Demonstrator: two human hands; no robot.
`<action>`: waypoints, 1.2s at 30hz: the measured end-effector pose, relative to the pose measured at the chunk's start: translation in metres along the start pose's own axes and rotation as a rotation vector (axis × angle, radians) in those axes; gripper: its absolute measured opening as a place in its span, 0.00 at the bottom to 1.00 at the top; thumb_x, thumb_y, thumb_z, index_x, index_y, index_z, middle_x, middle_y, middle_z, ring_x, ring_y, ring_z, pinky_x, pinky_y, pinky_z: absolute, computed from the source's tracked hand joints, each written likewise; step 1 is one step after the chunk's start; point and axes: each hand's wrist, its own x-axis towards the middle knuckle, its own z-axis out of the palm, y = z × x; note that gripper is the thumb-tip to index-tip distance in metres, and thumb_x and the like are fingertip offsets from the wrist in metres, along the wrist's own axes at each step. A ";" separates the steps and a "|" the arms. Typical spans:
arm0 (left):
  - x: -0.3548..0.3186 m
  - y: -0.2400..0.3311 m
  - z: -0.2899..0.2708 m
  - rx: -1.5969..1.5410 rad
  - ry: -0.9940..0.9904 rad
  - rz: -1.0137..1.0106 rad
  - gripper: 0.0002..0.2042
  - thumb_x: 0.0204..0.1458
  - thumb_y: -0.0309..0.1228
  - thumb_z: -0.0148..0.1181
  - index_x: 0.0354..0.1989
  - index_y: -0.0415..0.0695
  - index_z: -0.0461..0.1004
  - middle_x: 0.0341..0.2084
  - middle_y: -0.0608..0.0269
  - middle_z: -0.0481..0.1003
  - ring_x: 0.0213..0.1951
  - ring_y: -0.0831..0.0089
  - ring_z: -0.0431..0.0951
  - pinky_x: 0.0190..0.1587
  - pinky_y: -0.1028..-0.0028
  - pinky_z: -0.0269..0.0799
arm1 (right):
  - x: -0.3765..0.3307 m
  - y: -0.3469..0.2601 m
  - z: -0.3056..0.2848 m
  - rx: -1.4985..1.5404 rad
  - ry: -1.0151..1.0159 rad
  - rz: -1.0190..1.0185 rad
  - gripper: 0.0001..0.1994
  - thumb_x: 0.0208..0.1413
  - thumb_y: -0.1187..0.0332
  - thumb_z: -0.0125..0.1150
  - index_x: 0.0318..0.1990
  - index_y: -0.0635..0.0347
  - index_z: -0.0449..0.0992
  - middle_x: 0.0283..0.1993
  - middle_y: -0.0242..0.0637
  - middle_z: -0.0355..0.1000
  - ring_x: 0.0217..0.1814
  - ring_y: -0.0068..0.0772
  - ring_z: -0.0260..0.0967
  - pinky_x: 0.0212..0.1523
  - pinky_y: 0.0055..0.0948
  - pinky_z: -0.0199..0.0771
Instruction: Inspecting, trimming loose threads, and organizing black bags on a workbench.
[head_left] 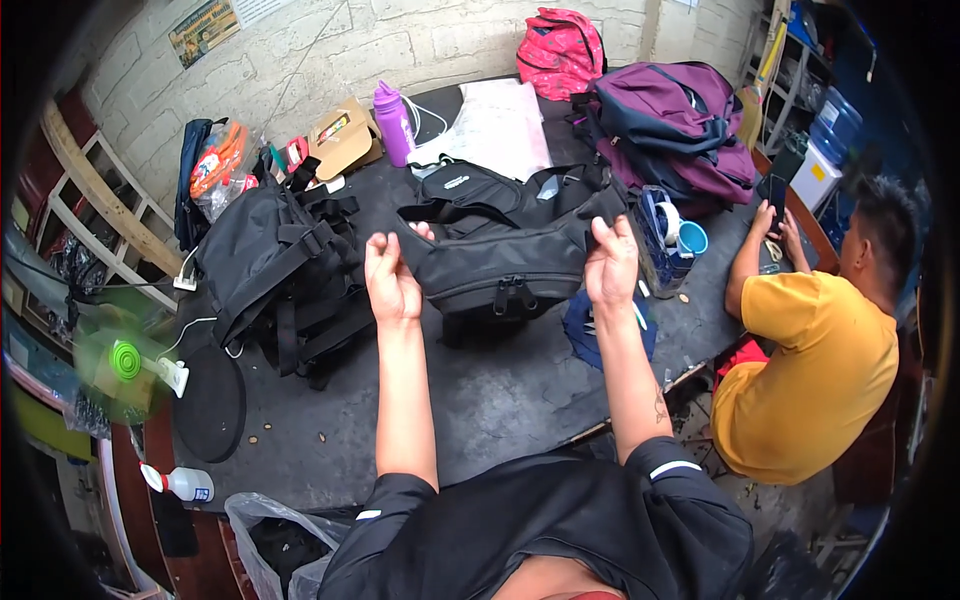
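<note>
A black waist bag (490, 262) with a zip along its front spans the space between my two hands over the dark table. Its left end is in my left hand (394, 285), fingers curled round the edge. My right hand (612, 265) grips the other end, with the fingers bent upward. Two dark zip pulls hang at the lower middle of the bag. Just behind it lies a black bag part with a pouch (465, 187), partly covered by the waist bag. Beneath my right wrist is a dark blue cloth item (580, 328) with small tools on it.
Black backpacks (262, 255) lie at the left, near a small green fan (125, 360) and a white bottle (188, 485). A purple bottle (394, 125), purple backpack (680, 125) and clear organizer (668, 262) stand farther off. A person in yellow (815, 365) sits at the right holding a phone.
</note>
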 end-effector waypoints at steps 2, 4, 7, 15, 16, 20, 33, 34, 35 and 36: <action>-0.008 -0.004 -0.007 0.044 0.086 -0.006 0.05 0.59 0.21 0.52 0.36 0.46 0.63 0.37 0.49 0.76 0.44 0.53 0.78 0.50 0.60 0.76 | -0.006 0.007 -0.012 -0.081 0.070 0.014 0.16 0.53 0.82 0.59 0.48 0.66 0.64 0.38 0.34 0.71 0.41 0.21 0.71 0.45 0.22 0.72; -0.013 -0.008 -0.019 0.084 0.139 0.001 0.06 0.58 0.21 0.55 0.36 0.46 0.65 0.35 0.58 0.76 0.41 0.65 0.78 0.49 0.71 0.75 | -0.010 0.016 -0.025 -0.132 0.129 0.050 0.15 0.53 0.81 0.60 0.47 0.67 0.65 0.38 0.34 0.70 0.40 0.20 0.70 0.42 0.18 0.70; -0.010 -0.011 -0.034 0.103 0.257 -0.009 0.07 0.56 0.22 0.59 0.34 0.46 0.67 0.32 0.68 0.74 0.36 0.79 0.76 0.47 0.80 0.73 | -0.006 0.025 -0.034 -0.187 0.224 0.117 0.15 0.54 0.79 0.61 0.48 0.66 0.67 0.37 0.30 0.70 0.38 0.17 0.69 0.41 0.16 0.68; 0.000 0.003 0.008 -0.147 -0.117 -0.198 0.17 0.56 0.20 0.56 0.52 0.47 0.64 0.48 0.49 0.71 0.54 0.63 0.72 0.54 0.68 0.72 | 0.016 0.009 0.001 0.052 -0.030 0.116 0.17 0.59 0.75 0.54 0.56 0.63 0.65 0.50 0.36 0.73 0.51 0.29 0.73 0.55 0.30 0.73; 0.001 0.005 0.013 -0.025 -0.116 -0.196 0.20 0.54 0.19 0.57 0.54 0.47 0.62 0.48 0.50 0.71 0.53 0.64 0.72 0.53 0.69 0.72 | 0.019 0.006 0.004 0.097 -0.039 0.180 0.18 0.60 0.75 0.54 0.57 0.64 0.64 0.51 0.36 0.72 0.52 0.30 0.72 0.56 0.31 0.71; 0.006 -0.003 0.017 0.321 -0.097 -0.126 0.34 0.46 0.14 0.63 0.61 0.47 0.55 0.43 0.57 0.72 0.46 0.72 0.74 0.50 0.73 0.72 | 0.023 0.004 0.004 0.085 -0.001 0.241 0.32 0.57 0.75 0.57 0.66 0.67 0.49 0.57 0.41 0.67 0.62 0.33 0.63 0.66 0.32 0.58; 0.019 -0.036 0.001 0.005 -0.072 -0.155 0.29 0.51 0.21 0.63 0.62 0.46 0.61 0.53 0.62 0.71 0.54 0.73 0.71 0.58 0.69 0.68 | 0.037 0.019 -0.026 0.032 -0.051 0.371 0.18 0.54 0.74 0.64 0.51 0.61 0.69 0.47 0.36 0.74 0.50 0.31 0.72 0.54 0.30 0.72; 0.020 -0.033 -0.002 -0.167 -0.132 -0.231 0.28 0.53 0.22 0.61 0.63 0.47 0.61 0.52 0.62 0.72 0.52 0.74 0.73 0.58 0.67 0.69 | 0.040 0.017 -0.029 0.052 -0.045 0.440 0.17 0.54 0.73 0.64 0.50 0.61 0.70 0.47 0.35 0.74 0.50 0.30 0.72 0.54 0.29 0.71; 0.023 -0.031 -0.005 -0.059 -0.099 -0.245 0.29 0.52 0.21 0.62 0.63 0.47 0.61 0.52 0.61 0.72 0.52 0.73 0.73 0.58 0.68 0.69 | 0.042 0.016 -0.030 -0.027 -0.032 0.450 0.15 0.54 0.70 0.65 0.48 0.60 0.72 0.46 0.36 0.74 0.48 0.29 0.73 0.50 0.27 0.73; 0.026 -0.030 -0.008 0.009 -0.131 -0.244 0.29 0.52 0.20 0.62 0.63 0.46 0.60 0.52 0.61 0.72 0.53 0.72 0.73 0.57 0.69 0.70 | 0.043 0.016 -0.030 -0.058 -0.103 0.408 0.16 0.54 0.71 0.65 0.49 0.61 0.71 0.46 0.36 0.74 0.47 0.29 0.73 0.50 0.27 0.73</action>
